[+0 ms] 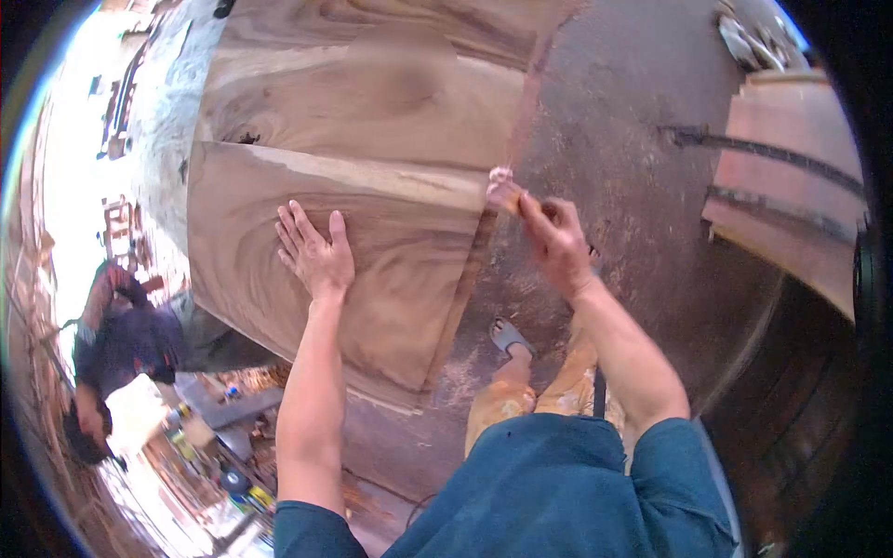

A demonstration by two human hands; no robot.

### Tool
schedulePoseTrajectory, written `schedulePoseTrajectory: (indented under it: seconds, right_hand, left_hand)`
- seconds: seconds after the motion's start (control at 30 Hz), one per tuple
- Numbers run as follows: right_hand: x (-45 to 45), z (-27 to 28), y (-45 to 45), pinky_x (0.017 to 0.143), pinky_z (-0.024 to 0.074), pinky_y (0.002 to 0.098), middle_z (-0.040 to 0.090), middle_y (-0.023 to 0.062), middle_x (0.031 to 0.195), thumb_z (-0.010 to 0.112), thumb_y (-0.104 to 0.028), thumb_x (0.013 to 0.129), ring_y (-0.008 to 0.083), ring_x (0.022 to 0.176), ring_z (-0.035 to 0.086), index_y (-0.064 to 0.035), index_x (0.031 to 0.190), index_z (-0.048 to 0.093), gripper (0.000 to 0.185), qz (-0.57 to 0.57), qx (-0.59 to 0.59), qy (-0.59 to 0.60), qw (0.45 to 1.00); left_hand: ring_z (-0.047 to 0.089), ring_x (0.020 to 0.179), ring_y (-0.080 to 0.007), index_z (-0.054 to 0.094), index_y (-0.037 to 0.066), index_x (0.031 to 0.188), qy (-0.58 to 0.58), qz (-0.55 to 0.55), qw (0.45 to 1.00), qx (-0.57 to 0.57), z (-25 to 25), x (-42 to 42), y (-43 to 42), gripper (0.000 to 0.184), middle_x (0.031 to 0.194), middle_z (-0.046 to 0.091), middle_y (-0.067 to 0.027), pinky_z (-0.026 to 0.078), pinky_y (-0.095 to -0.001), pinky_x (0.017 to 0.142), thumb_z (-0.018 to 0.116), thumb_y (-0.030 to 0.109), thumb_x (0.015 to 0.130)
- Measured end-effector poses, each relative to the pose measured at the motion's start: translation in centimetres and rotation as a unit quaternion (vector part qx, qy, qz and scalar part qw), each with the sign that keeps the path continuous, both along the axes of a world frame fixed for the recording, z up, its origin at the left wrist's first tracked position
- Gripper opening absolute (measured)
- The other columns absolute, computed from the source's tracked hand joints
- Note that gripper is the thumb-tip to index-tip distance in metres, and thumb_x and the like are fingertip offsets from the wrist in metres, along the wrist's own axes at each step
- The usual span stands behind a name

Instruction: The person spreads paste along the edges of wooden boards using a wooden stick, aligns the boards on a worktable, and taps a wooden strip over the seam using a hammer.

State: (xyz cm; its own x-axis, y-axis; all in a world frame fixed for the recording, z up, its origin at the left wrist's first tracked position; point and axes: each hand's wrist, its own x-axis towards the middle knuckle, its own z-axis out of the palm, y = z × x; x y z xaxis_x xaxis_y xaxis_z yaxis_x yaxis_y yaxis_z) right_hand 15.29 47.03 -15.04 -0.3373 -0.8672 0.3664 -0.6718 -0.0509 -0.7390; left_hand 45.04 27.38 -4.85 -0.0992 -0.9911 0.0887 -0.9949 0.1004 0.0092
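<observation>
My left hand [319, 256] lies flat with fingers spread on a large brown wooden panel [391, 270] with swirling grain. At the panel's right edge, my right hand [555, 237] is closed around a small tool [503, 193] with a pinkish, ragged tip; what kind of tool it is cannot be made out. The tip is at the edge, beside a pale streak in the wood. A dark knot [248, 139] shows near the left side, where a seam or step crosses the wood.
A person [139, 335] in dark clothing is at the left. Tools and scraps [233, 465] lie cluttered at the lower left. Reddish boards [786, 177] with dark bars stand at the right. My sandalled foot [512, 337] is on the stained floor [623, 112].
</observation>
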Motion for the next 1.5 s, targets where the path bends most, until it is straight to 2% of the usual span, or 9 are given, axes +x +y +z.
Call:
schedulePoseTrajectory:
  seconds: [0.17, 0.37, 0.47, 0.5, 0.63, 0.93, 1.13, 1.33, 1.5]
  right_hand:
    - [0.4, 3.1, 1.5, 0.083, 0.0550, 0.0417, 0.061, 0.0150, 0.104, 0.064, 0.002, 0.087, 0.0320, 0.096, 0.061, -0.0170, 0.136, 0.064, 0.052, 0.000, 0.039, 0.045, 0.998]
    - [-0.8, 9.2, 2.9, 0.083, 0.0566, 0.0401, 0.061, 0.0094, 0.102, 0.064, -0.003, 0.088, 0.0277, 0.098, 0.062, -0.0209, 0.130, 0.068, 0.046, 0.040, 0.171, 0.157, 0.972]
    - [-2.8, 11.0, 2.8, 0.079, 0.0569, 0.0409, 0.061, 0.0081, 0.097, 0.062, -0.007, 0.091, 0.0284, 0.094, 0.063, -0.0225, 0.129, 0.070, 0.041, 0.090, 0.193, 0.179, 0.961]
    - [-3.4, 11.9, 2.4, 0.078, 0.0561, 0.0446, 0.066, 0.0122, 0.095, 0.059, -0.009, 0.093, 0.0330, 0.091, 0.066, -0.0202, 0.128, 0.069, 0.038, 0.082, 0.217, 0.174, 0.957]
    - [-5.8, 9.2, -0.6, 0.083, 0.0540, 0.0473, 0.071, 0.0219, 0.102, 0.056, -0.007, 0.095, 0.0412, 0.097, 0.068, -0.0105, 0.127, 0.066, 0.033, 0.019, 0.099, 0.084, 0.991]
    - [-5.5, 10.0, -1.5, 0.084, 0.0535, 0.0473, 0.070, 0.0237, 0.108, 0.057, -0.005, 0.095, 0.0434, 0.100, 0.066, -0.0036, 0.128, 0.064, 0.034, 0.091, 0.232, 0.021, 0.968]
    - [-4.2, 8.4, -0.1, 0.084, 0.0545, 0.0460, 0.070, 0.0236, 0.108, 0.058, -0.004, 0.094, 0.0419, 0.100, 0.067, -0.0048, 0.126, 0.065, 0.033, 0.137, 0.102, 0.055, 0.984]
    - [-2.0, 8.2, 1.7, 0.080, 0.0552, 0.0464, 0.071, 0.0197, 0.104, 0.059, -0.005, 0.092, 0.0390, 0.095, 0.068, -0.0095, 0.129, 0.065, 0.037, 0.142, 0.105, 0.057, 0.983]
    - [0.3, 8.5, 4.1, 0.073, 0.0550, 0.0456, 0.064, 0.0143, 0.089, 0.061, -0.005, 0.090, 0.0354, 0.084, 0.066, -0.0151, 0.135, 0.060, 0.047, 0.143, 0.178, 0.083, 0.970]
  left_hand:
    - [0.011, 0.156, -0.0368, 0.020, 0.009, 0.162, 0.015, 0.004, 1.000, 0.005, -0.2, 0.4, 0.5, 0.090, 0.169, 0.015, -0.0172, 0.011, -0.0629, 0.121, 0.036, 0.070, 0.097]
    - [0.009, 0.156, -0.0374, 0.020, 0.005, 0.161, 0.036, 0.005, 0.999, 0.013, 0.2, 0.0, 0.8, 0.089, 0.168, 0.014, -0.0193, 0.008, -0.0613, 0.122, 0.038, 0.066, 0.098]
    - [0.008, 0.156, -0.0372, 0.020, 0.006, 0.161, 0.033, 0.007, 0.999, 0.013, 0.1, 0.1, 0.8, 0.090, 0.168, 0.014, -0.0186, 0.008, -0.0614, 0.122, 0.037, 0.067, 0.098]
    - [0.009, 0.156, -0.0371, 0.020, 0.006, 0.161, 0.031, 0.004, 0.999, 0.011, 0.2, 0.0, 0.7, 0.090, 0.168, 0.015, -0.0185, 0.008, -0.0615, 0.122, 0.037, 0.067, 0.098]
    - [0.011, 0.156, -0.0360, 0.021, 0.008, 0.161, 0.021, 0.005, 1.000, -0.002, -0.1, 0.1, 0.8, 0.090, 0.168, 0.016, -0.0175, 0.010, -0.0623, 0.121, 0.037, 0.069, 0.097]
    - [0.012, 0.156, -0.0366, 0.021, 0.009, 0.161, 0.019, 0.006, 1.000, -0.013, -0.7, 0.3, 0.4, 0.091, 0.168, 0.016, -0.0173, 0.012, -0.0621, 0.121, 0.036, 0.071, 0.097]
    - [0.010, 0.156, -0.0376, 0.020, 0.005, 0.161, 0.035, 0.002, 0.999, -0.001, -0.3, 0.0, 0.6, 0.092, 0.168, 0.014, -0.0191, 0.010, -0.0622, 0.121, 0.039, 0.069, 0.097]
    - [0.012, 0.156, -0.0362, 0.021, 0.008, 0.161, 0.023, 0.007, 1.000, -0.012, -0.8, 0.2, 0.4, 0.092, 0.169, 0.016, -0.0173, 0.011, -0.0615, 0.121, 0.036, 0.072, 0.096]
    - [0.011, 0.156, -0.0361, 0.020, 0.009, 0.162, 0.023, 0.005, 1.000, -0.013, -0.8, 0.3, 0.4, 0.092, 0.169, 0.015, -0.0171, 0.011, -0.0611, 0.121, 0.035, 0.072, 0.096]
